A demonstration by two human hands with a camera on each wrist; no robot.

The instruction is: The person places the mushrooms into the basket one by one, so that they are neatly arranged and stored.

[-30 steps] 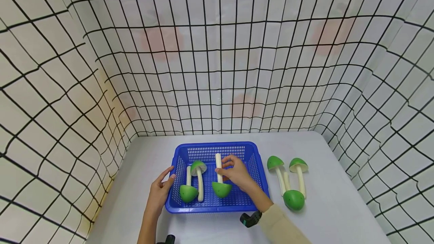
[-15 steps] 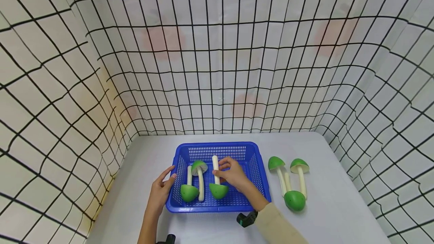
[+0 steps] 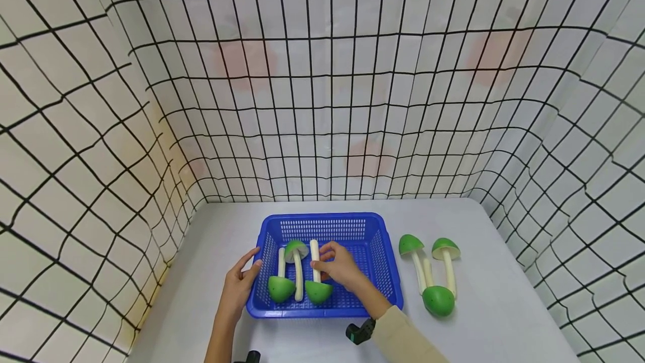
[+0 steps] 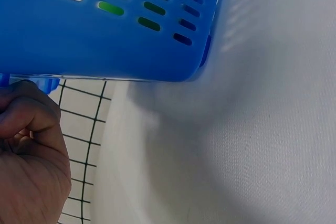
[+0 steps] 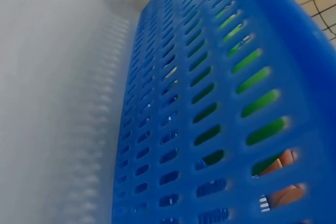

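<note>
A blue plastic basket [image 3: 347, 313] with slotted walls sits on the white table. My left hand [image 3: 238, 284] grips its left rim; in the left wrist view that hand's [image 4: 31, 166] fingers are curled by the basket rim. Inside the basket, my right hand [image 3: 340, 266] pinches the pale stem of a green-capped toy mushroom [image 3: 318, 292], cap toward me. Left of it lie a second mushroom [image 3: 298, 273], cap away from me, and a third mushroom [image 3: 281, 289], cap toward me. The right wrist view shows mostly the slotted wall [image 5: 205, 98], with fingertips [image 5: 286, 195] seen through slots.
On the table [image 3: 494, 296] right of the basket lie three more toy mushrooms: one at back left [image 3: 411, 244], one at back right [image 3: 445, 248] and one in front [image 3: 438, 301]. Black-lined grid walls [image 3: 327, 99] enclose the table at the back and sides.
My right hand has moved left and lower in the basket with the mushroom, bringing it closer to the other two. The left hand has stayed at the rim.
</note>
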